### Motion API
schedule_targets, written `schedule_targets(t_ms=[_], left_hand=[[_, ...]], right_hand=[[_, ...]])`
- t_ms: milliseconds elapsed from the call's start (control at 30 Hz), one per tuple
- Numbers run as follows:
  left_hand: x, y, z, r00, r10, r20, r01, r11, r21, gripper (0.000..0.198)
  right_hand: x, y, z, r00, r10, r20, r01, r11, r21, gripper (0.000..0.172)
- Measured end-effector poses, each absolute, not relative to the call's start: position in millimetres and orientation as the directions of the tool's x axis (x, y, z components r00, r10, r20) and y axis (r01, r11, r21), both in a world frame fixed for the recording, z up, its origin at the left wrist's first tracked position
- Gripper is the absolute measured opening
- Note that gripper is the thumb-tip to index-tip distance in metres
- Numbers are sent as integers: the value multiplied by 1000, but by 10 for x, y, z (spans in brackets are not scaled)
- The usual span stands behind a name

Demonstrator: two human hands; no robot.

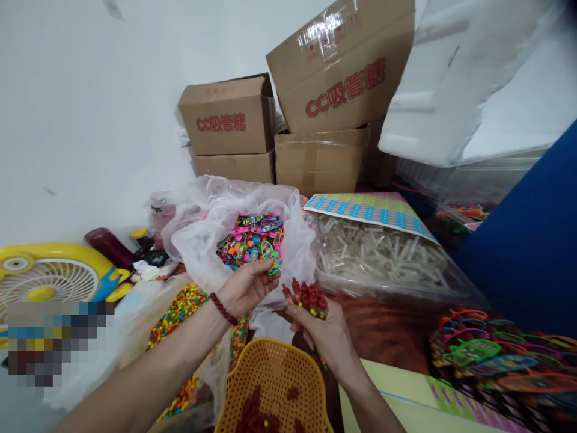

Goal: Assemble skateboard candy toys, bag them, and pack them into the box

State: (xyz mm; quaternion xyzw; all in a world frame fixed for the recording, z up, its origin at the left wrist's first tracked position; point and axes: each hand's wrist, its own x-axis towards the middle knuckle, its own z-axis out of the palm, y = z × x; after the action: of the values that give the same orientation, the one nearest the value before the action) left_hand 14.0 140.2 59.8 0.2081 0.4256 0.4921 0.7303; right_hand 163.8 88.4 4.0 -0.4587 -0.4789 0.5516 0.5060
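My right hand (329, 334) is closed around a bundle of thin tubes with dark red caps (311, 296), the caps pointing up. Some yellow and green shows below the caps. To its left, my left hand (250, 284), with a beaded bracelet on the wrist, pinches a small flat plastic piece with a bright green edge (270, 255). Right behind that hand, a white plastic bag (193, 240) stands open, full of similar colourful pieces (246, 243). Below both hands sits a yellow perforated basket (279, 355) with dark red caps (256, 415) in the bottom.
Small multicoloured candies (174, 319) lie in a clear bag at left, near a yellow fan (49, 288). A clear bin of transparent tubes (374, 252) stands right of the white bag, partly under a printed sheet (369, 210). Colourful plastic pieces (496, 361) are heaped at right. Cardboard boxes (229, 120) stand behind.
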Motion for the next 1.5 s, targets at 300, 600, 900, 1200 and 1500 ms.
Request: schedule_targets(t_ms=[300, 600, 900, 1200, 1500], left_hand=[[274, 1155, 527, 186, 946, -265, -523, 324, 788, 11], [404, 1040, 451, 27, 995, -100, -435, 102, 894, 29], [553, 927, 192, 5, 1000, -30, -208, 30, 978, 22], [204, 1237, 375, 137, 977, -166, 34, 163, 986, 38], [-388, 2463, 141, -167, 985, -30, 600, 126, 790, 14]], right_hand=[[1682, 737, 142, -61, 996, -65, -103, -71, -992, 31], [1667, 654, 122, -7, 990, -142, -187, -141, -972, 31], [1684, 555, -108, 62, 987, -146, -224, -129, -966, 27], [2805, 147, -474, 77, 939, -335, 129, -343, -930, 39], [2514, 696, -774, 150, 943, -297, 347, -332, -877, 31]])
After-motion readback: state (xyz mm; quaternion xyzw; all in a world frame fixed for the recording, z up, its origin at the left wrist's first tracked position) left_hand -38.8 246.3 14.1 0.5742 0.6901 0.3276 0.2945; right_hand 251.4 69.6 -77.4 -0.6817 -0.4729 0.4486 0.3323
